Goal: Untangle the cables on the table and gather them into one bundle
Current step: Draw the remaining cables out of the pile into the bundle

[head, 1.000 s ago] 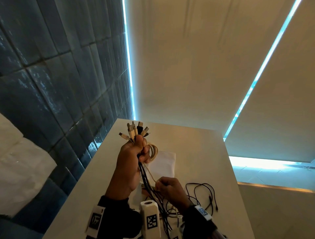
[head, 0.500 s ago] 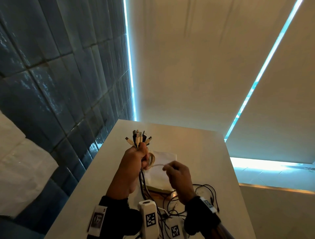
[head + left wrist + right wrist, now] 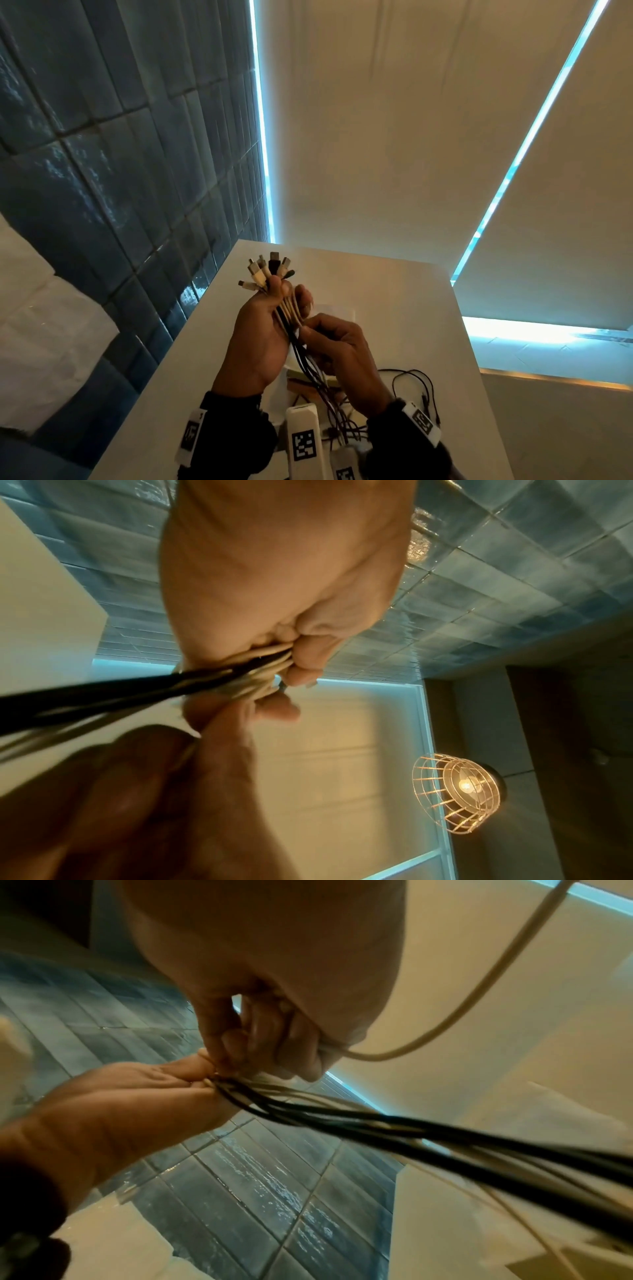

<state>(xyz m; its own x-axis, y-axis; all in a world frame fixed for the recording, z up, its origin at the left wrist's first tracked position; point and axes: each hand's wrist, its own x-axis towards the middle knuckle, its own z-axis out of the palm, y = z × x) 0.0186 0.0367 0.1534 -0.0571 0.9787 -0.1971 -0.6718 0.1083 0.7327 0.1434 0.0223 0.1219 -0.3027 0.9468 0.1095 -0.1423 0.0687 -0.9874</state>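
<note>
Since the frame 0.5 s ago, I see my right hand (image 3: pixel 346 356) has come up against the left hand (image 3: pixel 263 329), its fingertips now at the strands just under that fist.

In the head view, my left hand is closed tight around the bundle of black and cream cables (image 3: pixel 291 318), held upright above the pale rectangular table (image 3: pixel 394 284); the plug ends (image 3: pixel 269 270) fan out above the fist. My right hand's fingers are curled and pinch the strands. More thin black cable loops (image 3: pixel 411 387) lie on the table near my right wrist.

In the left wrist view, the left hand's fingers (image 3: pixel 308 656) clamp the cables (image 3: pixel 240 669), which run off to the left edge. A wire-caged lamp (image 3: pixel 459 788) glows beyond.

In the right wrist view, my right hand (image 3: pixel 267 1031) pinches a single cream cable (image 3: pixel 445 1010) that loops away, touching the left hand (image 3: pixel 130 1096) where the dark strands (image 3: pixel 377 1123) leave it. Blue-grey glossy wall tiles (image 3: pixel 260 1177) lie behind.
</note>
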